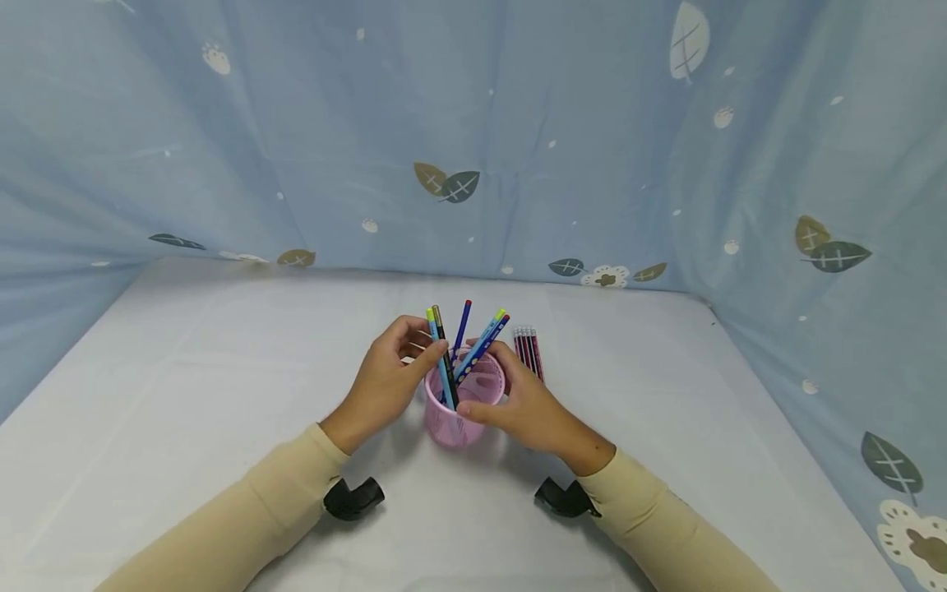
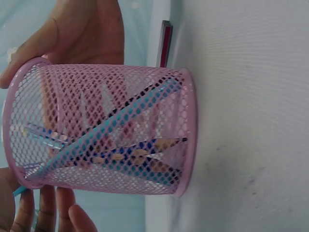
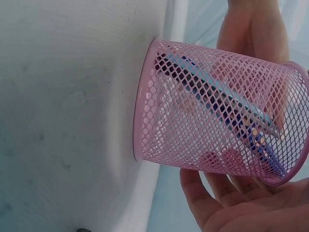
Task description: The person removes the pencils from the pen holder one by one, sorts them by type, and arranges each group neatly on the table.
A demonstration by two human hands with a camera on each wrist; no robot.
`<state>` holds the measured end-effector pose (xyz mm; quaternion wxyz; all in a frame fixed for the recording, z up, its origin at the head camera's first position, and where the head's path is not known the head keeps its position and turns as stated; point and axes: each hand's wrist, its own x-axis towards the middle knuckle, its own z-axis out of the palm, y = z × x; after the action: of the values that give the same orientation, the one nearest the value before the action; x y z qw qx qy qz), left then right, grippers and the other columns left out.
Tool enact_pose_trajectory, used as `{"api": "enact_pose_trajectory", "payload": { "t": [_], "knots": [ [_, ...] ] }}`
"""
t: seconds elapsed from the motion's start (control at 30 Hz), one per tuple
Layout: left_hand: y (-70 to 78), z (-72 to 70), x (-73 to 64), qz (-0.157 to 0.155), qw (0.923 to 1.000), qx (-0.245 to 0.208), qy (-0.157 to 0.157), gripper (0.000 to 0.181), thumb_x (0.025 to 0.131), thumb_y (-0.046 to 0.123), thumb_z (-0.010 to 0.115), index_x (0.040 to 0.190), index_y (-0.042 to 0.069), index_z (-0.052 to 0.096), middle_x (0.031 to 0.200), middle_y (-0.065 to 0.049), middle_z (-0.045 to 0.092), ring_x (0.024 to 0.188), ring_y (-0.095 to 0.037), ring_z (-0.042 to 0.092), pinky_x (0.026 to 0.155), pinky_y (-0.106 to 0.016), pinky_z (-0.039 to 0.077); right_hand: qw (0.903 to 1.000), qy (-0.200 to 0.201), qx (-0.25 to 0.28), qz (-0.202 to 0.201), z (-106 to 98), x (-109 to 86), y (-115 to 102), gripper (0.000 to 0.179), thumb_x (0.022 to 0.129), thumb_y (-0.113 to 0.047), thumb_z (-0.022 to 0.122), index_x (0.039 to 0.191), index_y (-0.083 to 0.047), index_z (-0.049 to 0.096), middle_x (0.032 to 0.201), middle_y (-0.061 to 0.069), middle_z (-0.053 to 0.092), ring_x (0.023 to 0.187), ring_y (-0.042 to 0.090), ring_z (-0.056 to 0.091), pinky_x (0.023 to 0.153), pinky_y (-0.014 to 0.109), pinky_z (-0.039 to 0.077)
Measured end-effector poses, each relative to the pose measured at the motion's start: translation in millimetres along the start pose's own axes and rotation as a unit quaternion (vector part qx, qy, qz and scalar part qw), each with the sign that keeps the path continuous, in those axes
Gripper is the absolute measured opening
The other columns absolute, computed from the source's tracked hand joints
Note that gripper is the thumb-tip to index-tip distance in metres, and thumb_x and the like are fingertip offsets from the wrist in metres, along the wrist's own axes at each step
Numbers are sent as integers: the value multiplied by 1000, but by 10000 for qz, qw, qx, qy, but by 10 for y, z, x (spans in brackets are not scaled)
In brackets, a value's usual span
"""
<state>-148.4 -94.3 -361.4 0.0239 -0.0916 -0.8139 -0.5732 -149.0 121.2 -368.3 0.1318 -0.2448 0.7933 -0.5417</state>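
Observation:
A pink mesh pencil cup (image 1: 451, 427) stands upright on the white table, with several pencils leaning inside. My right hand (image 1: 528, 403) holds the cup's right side, its thumb at the front rim and its fingers round the back. At the left rim, my left hand (image 1: 392, 370) pinches a light blue pencil (image 1: 434, 329) and a black pencil (image 1: 445, 353) between thumb and fingers; their lower ends are in the cup. A dark blue pencil (image 1: 462, 322) and two other blue pencils (image 1: 484, 339) lean towards the back and right. Through the mesh, the left wrist view shows sharpened pencil tips (image 2: 169, 170) near the cup's base.
Behind the right hand, several striped pencils (image 1: 528, 349) lie side by side on the table (image 1: 222, 378). A blue curtain (image 1: 333, 123) with printed leaves hangs along the back and sides. Black devices (image 1: 353, 499) sit at both wrists.

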Motion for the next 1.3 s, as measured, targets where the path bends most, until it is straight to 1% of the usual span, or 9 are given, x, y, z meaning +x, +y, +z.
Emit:
{"api": "enact_pose_trajectory", "payload": {
  "t": [0.2, 0.3, 0.4, 0.53, 0.73, 0.9, 1.0, 1.17, 1.3],
  "knots": [
    [-33, 35, -6, 94, 9998, 94, 138, 33, 99, 33, 63, 122, 10, 59, 114, -6, 65, 104, -20, 62, 91, -36, 52, 10000, 1, -12, 27, 5, -3, -6, 75, 87, -21, 79, 147, -12, 36, 142, 2, 50, 129, 20, 53, 107, 47, 48],
    [-38, 47, -7, 181, 9996, 71, 212, 33, 99, 34, 64, 122, 10, 60, 114, -6, 66, 104, -20, 63, 90, -36, 52, 10000, -5, 33, -32, -2, 4, 1, 74, 87, -22, 79, 147, -16, 37, 143, 1, 50, 130, 20, 53, 109, 48, 47],
    [-42, 51, -6, 259, 9993, 36, 273, 32, 98, 34, 64, 121, 11, 61, 112, -6, 66, 103, -19, 63, 89, -36, 52, 10000, -3, 56, -52, -6, 13, 13, 72, 87, -20, 78, 147, -20, 38, 144, 0, 50, 131, 20, 52, 110, 48, 46],
    [-43, 51, -5, 348, 9990, -24, 285, 31, 98, 32, 65, 119, 11, 62, 111, -6, 66, 101, -19, 63, 87, -36, 53, 10000, 2, 53, -24, -6, 15, 18, 71, 87, -15, 78, 146, -21, 38, 144, 0, 49, 131, 20, 52, 110, 48, 45],
    [-61, 55, -1, 513, 9983, 56, 278, 28, 98, 30, 66, 119, 11, 62, 109, -6, 67, 98, -19, 63, 85, -34, 53, 10000, 13, 22, 12, -2, 7, 9, 74, 87, -15, 78, 147, -21, 37, 147, 1, 48, 133, 21, 52, 110, 48, 45],
    [-58, 45, -14, 549, 9979, 177, 305, 28, 97, 29, 67, 118, 11, 63, 107, -5, 67, 97, -19, 63, 84, -34, 52, 9999, -87, -32, -128, -6, 8, 36, 81, 82, -20, 83, 148, -15, 35, 146, 3, 49, 131, 21, 53, 109, 48, 47],
    [-51, 44, -10, 582, 9977, 183, 310, 27, 97, 28, 67, 118, 11, 63, 107, -5, 67, 97, -19, 64, 84, -34, 52, 9997, -78, -121, -211, -9, 10, 40, 83, 80, -19, 84, 147, -15, 35, 145, 2, 49, 130, 21, 53, 108, 47, 47],
    [-49, 45, -7, 529, 9979, 239, 283, 28, 98, 28, 66, 119, 10, 62, 107, -6, 67, 97, -19, 64, 84, -32, 53, 9997, -80, -193, -159, -8, 12, 37, 81, 80, -18, 84, 145, -18, 36, 146, 1, 48, 131, 19, 52, 108, 45, 47],
    [-50, 42, -11, 546, 9976, 297, 290, 27, 98, 28, 66, 118, 10, 63, 108, -6, 68, 98, -19, 64, 85, -33, 53, 9997, -111, -185, -130, -6, 14, 39, 81, 80, -19, 84, 145, -18, 36, 146, 1, 48, 130, 20, 53, 108, 46, 47]
  ]
}}
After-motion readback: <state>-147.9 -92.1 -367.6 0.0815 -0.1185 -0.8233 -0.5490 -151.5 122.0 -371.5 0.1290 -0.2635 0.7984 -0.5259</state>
